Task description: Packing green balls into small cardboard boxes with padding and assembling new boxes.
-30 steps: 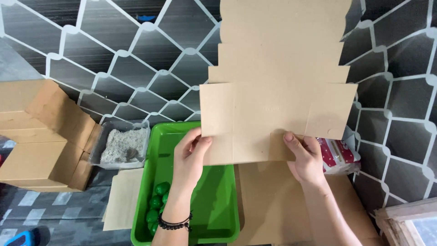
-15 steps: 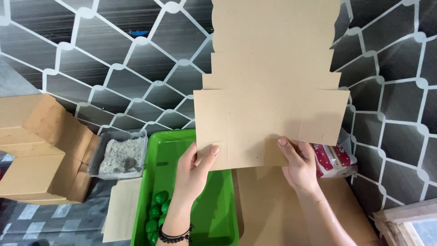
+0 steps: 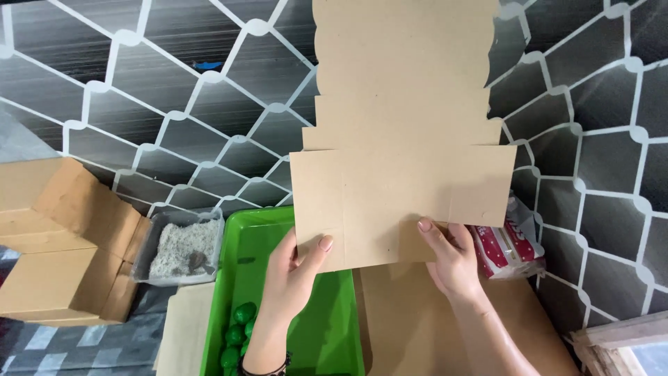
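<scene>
Above a green tray point(image 3: 254, 240), both hands hold up one flat sheet of brown cardboard point(image 3: 400, 125), cut with flaps and creases like an unfolded box. The sheet stands nearly upright in front of a dark wall with a white honeycomb pattern point(image 3: 139, 90), and its top runs out of view. The left hand point(image 3: 296, 268) grips the lower left corner, thumb pressed on the front face and fingers hidden behind. The right hand point(image 3: 452, 261) pinches the lower edge near the right side, thumb on the front, the other fingers curled at the edge. Small green fruit point(image 3: 236, 338) lie in the near end of the tray. Just left of the tray sits a clear tub point(image 3: 182, 247) with pale grain inside. Further left stand folded cardboard boxes point(image 3: 62, 237). More flat cardboard point(image 3: 417, 320) lies under the right forearm. Beside the right hand lies a red and white packet point(image 3: 508, 244)
</scene>
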